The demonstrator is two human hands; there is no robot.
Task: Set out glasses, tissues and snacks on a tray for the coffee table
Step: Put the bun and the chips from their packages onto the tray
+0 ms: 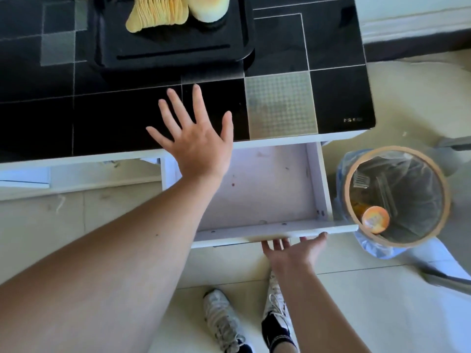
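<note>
A black tray (175, 56) sits on the dark glass coffee table (280, 42) at the top of the view. On it lies a fanned stack of pale yellow crisps (158, 11) beside a round bun (210, 7). My left hand (196, 138) hovers flat with fingers spread over the table's front edge, holding nothing. My right hand (293, 247) is under the front panel of an open white drawer (257, 184), fingers against its lower edge. The drawer shows no contents. No glasses or tissues are in view.
A round bin (395, 194) with a plastic liner stands right of the drawer, holding an orange-capped tube and clear wrappers. My feet in white trainers (224, 324) stand on the pale tiled floor. A grey object lies at the far right.
</note>
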